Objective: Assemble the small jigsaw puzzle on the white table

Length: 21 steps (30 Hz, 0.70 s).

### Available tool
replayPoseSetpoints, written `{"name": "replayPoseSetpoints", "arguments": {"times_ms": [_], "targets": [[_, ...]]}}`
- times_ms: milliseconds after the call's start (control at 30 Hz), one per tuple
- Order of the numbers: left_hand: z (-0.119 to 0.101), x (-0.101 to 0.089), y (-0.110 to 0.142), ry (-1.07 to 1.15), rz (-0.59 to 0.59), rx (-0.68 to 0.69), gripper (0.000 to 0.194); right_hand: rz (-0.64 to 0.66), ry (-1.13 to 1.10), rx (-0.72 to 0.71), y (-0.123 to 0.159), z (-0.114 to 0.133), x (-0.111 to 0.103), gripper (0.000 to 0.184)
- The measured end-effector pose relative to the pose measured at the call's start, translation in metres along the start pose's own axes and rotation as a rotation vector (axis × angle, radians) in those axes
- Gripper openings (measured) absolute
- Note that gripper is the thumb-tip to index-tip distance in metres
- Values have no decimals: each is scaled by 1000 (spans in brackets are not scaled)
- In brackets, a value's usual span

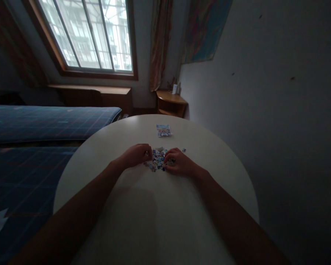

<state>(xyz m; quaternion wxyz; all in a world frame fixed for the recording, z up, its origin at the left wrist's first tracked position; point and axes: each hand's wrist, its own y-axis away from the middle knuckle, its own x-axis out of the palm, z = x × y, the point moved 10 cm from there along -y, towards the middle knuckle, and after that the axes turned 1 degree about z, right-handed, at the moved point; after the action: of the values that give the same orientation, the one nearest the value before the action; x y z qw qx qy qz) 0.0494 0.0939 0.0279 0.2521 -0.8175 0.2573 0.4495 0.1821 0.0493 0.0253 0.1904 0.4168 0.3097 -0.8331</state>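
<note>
Touching the pile of jigsaw pieces [158, 155] on the round white table [135, 217], with the left hand [138, 154] at its left and the right hand [179, 162] at its right, both with fingers curled inward; cannot tell whether pinching any piece. Beyond the pile, on to a small printed packet [164, 130] toward the table's far edge.

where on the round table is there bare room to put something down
Bare stretches of the white table: the near part between the forearms, the left side outside the left hand, and the right side beyond the right hand. It is crowded between the hands, where the puzzle pieces lie heaped; the small picture packet sits just past them.
</note>
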Motion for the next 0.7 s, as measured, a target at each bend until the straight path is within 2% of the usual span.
{"name": "replayPoseSetpoints", "arguments": {"times_ms": [233, 700], "targets": [[-9, 10, 3, -25, 113, 86, 4, -22, -14, 6, -1, 1, -1, 13], [-17, 28, 8, 13, 215, 109, 27, -20, -75, 96, 1, -8, -1, 5]]}}
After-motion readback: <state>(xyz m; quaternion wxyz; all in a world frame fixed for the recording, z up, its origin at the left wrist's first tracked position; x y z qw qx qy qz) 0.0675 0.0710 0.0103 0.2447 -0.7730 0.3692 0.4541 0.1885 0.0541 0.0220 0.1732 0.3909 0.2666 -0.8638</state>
